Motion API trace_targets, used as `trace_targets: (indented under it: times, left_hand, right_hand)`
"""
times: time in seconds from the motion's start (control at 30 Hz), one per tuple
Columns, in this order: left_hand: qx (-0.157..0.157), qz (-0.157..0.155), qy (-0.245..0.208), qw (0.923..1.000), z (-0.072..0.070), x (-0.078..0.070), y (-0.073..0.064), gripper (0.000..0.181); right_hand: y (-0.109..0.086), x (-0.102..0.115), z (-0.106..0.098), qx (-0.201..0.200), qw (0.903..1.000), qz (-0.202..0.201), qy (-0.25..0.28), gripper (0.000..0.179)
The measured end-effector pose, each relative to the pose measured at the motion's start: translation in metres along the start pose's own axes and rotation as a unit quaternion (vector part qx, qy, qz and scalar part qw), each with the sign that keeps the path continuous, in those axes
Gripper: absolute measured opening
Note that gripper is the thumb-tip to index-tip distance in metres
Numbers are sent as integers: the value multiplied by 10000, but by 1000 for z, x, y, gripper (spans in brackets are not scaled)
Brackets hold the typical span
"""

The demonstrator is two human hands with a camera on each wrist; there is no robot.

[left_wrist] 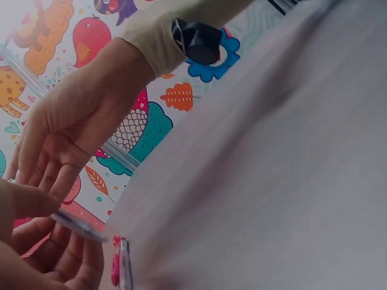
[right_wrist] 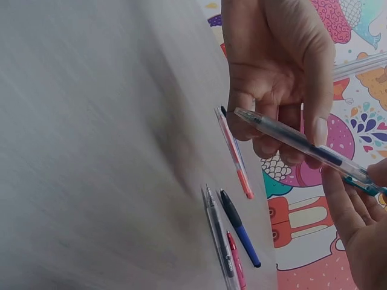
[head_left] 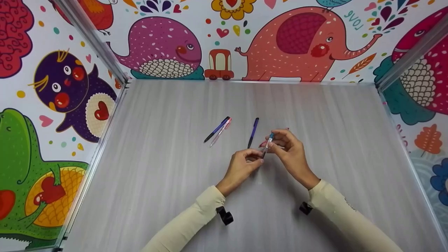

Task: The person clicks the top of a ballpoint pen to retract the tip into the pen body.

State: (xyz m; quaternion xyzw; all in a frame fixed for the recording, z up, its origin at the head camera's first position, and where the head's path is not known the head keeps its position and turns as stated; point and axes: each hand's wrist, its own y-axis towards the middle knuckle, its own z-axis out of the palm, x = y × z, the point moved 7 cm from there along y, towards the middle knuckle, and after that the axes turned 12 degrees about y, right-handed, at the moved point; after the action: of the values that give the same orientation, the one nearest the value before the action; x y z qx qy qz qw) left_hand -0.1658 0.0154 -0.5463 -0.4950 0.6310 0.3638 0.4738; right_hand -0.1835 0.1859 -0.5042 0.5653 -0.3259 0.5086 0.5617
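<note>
Both hands are on one clear-barrelled pen (head_left: 270, 139) with a blue-teal top and clip. My left hand (head_left: 243, 162) pinches it along the barrel near the tip end, between thumb and fingers. At the teal end, my right hand (head_left: 294, 154) grips the pen with thumb and fingertips. The right wrist view shows the held pen (right_wrist: 290, 138) slanting across, its tip beyond the left fingers. On the table behind the hands lie a pink pen (right_wrist: 236, 260) and another clear pen (right_wrist: 219, 238), partly hidden by the right hand in the head view.
A blue pen with a dark end (head_left: 253, 133) lies just left of the right hand. Farther left, a second blue pen (head_left: 215, 130) lies beside a clear pen with a pinkish-red end (head_left: 221, 132). Cartoon-printed panels (head_left: 224, 42) border the grey table (head_left: 168, 168).
</note>
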Motion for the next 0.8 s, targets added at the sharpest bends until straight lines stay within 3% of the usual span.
trace_targets:
  times: [0.2,0.57,0.8]
  left_hand:
    - [-267,325,706,9966,-7,0,-3,13]
    - [-473,707,1077,9905,-17,-2,-6,16]
    - [-685,971,1564,9805,-23,-2,-9,18]
  right_hand:
    - [-2,-2,-1,19,9999,27,117,35]
    - [-5,-5,-1,147,9998,65,100,35]
    - [-6,-10,-3,161,9997,154,-83,36]
